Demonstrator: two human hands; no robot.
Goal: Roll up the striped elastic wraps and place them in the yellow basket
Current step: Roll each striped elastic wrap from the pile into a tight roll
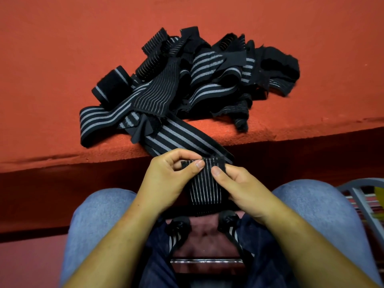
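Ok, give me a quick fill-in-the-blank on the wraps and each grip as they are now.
1. The wrap end is pinched by ____ grips, the left grip and the right grip.
2. That wrap runs up onto the red surface into the ____ of loose wraps.
3. Below the grips, the knees wear ____ jeans.
Missing words: two; pile; blue.

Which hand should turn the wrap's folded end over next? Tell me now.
Left, probably. The left hand pinches the folded top edge of the wrap; the right hand pinches its side lower down, steadying it.
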